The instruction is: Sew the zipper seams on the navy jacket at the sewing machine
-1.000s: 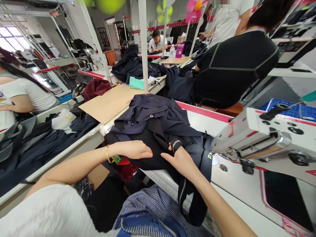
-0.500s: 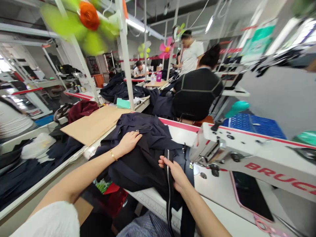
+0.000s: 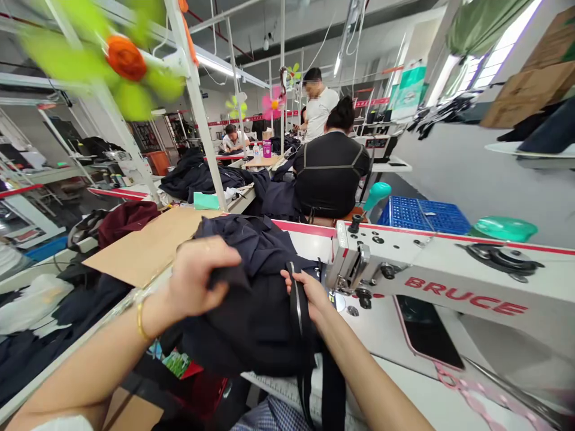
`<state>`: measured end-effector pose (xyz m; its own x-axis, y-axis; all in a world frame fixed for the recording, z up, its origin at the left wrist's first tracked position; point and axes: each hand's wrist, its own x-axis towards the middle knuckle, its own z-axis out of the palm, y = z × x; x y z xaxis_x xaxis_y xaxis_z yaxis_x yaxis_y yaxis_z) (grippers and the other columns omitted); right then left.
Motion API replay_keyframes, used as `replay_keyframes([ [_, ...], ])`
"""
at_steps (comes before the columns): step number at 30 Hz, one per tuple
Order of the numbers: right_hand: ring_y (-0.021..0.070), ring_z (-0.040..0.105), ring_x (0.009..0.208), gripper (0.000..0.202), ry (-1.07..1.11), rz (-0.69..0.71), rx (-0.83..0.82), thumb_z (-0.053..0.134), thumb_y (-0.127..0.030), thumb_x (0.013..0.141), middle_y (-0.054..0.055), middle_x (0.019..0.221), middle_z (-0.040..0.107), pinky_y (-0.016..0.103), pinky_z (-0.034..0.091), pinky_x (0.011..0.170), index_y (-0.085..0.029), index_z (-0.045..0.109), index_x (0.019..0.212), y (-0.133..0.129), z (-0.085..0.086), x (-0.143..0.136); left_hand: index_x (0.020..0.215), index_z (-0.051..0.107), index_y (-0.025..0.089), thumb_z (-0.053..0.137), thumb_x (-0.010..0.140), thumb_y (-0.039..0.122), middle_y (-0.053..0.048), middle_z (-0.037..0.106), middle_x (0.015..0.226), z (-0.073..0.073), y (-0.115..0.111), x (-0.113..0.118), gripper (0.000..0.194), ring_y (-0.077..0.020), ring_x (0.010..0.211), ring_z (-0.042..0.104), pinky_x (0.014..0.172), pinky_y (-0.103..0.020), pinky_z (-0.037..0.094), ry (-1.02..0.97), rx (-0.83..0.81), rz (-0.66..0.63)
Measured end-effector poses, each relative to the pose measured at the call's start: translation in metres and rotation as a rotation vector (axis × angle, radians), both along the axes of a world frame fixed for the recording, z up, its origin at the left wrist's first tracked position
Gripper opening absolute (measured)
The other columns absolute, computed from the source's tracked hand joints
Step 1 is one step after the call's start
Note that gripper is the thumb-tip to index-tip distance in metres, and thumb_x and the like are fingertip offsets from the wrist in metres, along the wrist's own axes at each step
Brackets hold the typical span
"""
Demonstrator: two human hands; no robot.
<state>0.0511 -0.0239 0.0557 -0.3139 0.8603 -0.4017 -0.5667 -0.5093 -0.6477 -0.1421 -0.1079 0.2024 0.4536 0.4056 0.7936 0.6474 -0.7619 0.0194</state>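
Dark navy fabric (image 3: 251, 311), a garment by its look, is bunched on the sewing table in front of me. My left hand (image 3: 202, 275), blurred by motion, is closed on a fold of it and holds that fold raised towards me. Between the thumb and fingers of my right hand (image 3: 309, 293) is a dark zipper (image 3: 297, 305) with a silvery line of teeth, its lower end hanging past the table's front edge. Just right of that hand stands the needle end of a white sewing machine (image 3: 354, 263); part of the fabric lies beside it.
A phone (image 3: 429, 335) and pink-handled scissors (image 3: 449, 380) lie under the machine arm. Brown board (image 3: 144, 245) rests at left, near a blurred green fan (image 3: 128, 60). Behind the table are a seated person (image 3: 332, 170) and a blue crate (image 3: 422, 214).
My left hand has come off the top of the fabric, moving nearer and pulling up a fold. My right hand keeps the zipper. The view has turned somewhat to the right.
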Motion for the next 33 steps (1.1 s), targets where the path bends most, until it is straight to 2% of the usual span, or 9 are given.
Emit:
replay_keyframes([
  [3,0.0107,0.060,0.067,0.030,0.038,0.009,0.137,0.046,0.000,0.059,0.004,0.091,0.065,0.020,0.049,0.056,-0.015,0.060,0.082,-0.017,0.019,0.008,0.076,0.044,0.021,0.041,0.063,0.015,0.001,0.053,0.066,-0.051,-0.014,0.019,0.015,-0.0132,0.057,0.050,0.051,-0.024,0.039,0.316,-0.228,-0.158],
  [6,0.0093,0.055,0.058,0.037,0.065,0.015,0.193,0.047,-0.005,0.056,0.002,0.079,0.064,0.019,0.044,0.049,-0.016,0.060,0.089,-0.028,0.026,0.018,0.081,0.041,0.019,0.038,0.064,0.012,-0.002,0.054,0.076,-0.099,-0.010,0.025,0.019,-0.0140,0.064,0.050,0.059,-0.025,0.043,0.344,-0.436,-0.135],
  [9,0.0080,0.050,0.051,0.031,0.016,0.010,0.175,0.051,-0.016,0.065,0.000,0.068,0.060,0.018,0.038,0.043,-0.015,0.060,0.095,-0.035,0.020,0.026,0.086,0.041,0.019,0.035,0.075,0.009,-0.004,0.054,0.084,-0.120,-0.002,0.019,0.017,-0.0138,0.071,0.051,0.065,-0.025,0.045,0.275,-0.524,-0.101],
  [13,0.0068,0.050,0.053,0.020,-0.108,0.029,0.188,0.059,-0.028,0.069,-0.001,0.069,0.059,0.016,0.038,0.046,-0.015,0.059,0.085,-0.046,0.009,0.031,0.089,0.044,0.020,0.037,0.080,0.007,-0.003,0.055,0.083,-0.115,0.002,0.009,0.017,-0.0131,0.077,0.054,0.069,-0.024,0.046,0.080,-0.452,-0.124],
  [17,0.0061,0.050,0.051,0.010,-0.203,0.052,0.250,0.058,-0.020,0.066,0.000,0.074,0.063,0.016,0.036,0.045,-0.016,0.053,0.074,-0.058,0.013,0.028,0.089,0.046,0.020,0.041,0.079,0.006,-0.003,0.057,0.082,-0.102,-0.005,0.002,0.017,-0.0126,0.079,0.056,0.068,-0.022,0.047,0.037,-0.382,-0.175],
  [25,0.0082,0.053,0.054,0.047,-0.116,0.156,0.124,0.068,-0.035,0.065,0.001,0.074,0.062,0.018,0.042,0.049,-0.019,0.057,0.107,-0.073,0.012,0.019,0.097,0.054,0.019,0.044,0.077,0.003,-0.002,0.053,0.079,-0.101,-0.020,-0.011,0.028,-0.0108,0.074,0.054,0.065,-0.021,0.047,0.129,-0.351,-0.129],
  [27,0.0128,0.059,0.065,0.057,-0.255,0.213,0.222,0.068,-0.034,0.066,0.003,0.083,0.065,0.021,0.046,0.057,-0.020,0.051,0.118,-0.078,0.006,0.016,0.098,0.055,0.018,0.046,0.079,0.006,-0.003,0.054,0.079,-0.102,-0.023,-0.009,0.024,-0.0110,0.073,0.054,0.063,-0.021,0.047,0.122,-0.308,-0.152],
  [31,0.0211,0.057,0.098,0.065,-0.677,0.140,0.689,0.056,-0.032,0.077,0.004,0.105,0.063,0.033,0.046,0.082,-0.025,0.027,0.135,-0.092,0.006,0.006,0.093,0.055,0.018,0.043,0.085,0.014,-0.002,0.057,0.073,-0.101,-0.027,-0.004,0.014,-0.0102,0.070,0.056,0.063,-0.020,0.048,0.178,-0.258,-0.200],
  [33,0.0223,0.056,0.100,0.057,-0.783,0.117,0.874,0.051,-0.032,0.081,0.004,0.112,0.059,0.035,0.045,0.086,-0.026,0.031,0.133,-0.100,0.009,-0.001,0.089,0.055,0.018,0.039,0.088,0.018,-0.003,0.059,0.074,-0.100,-0.030,-0.003,0.016,-0.0108,0.073,0.057,0.068,-0.022,0.050,0.211,-0.296,-0.195],
])
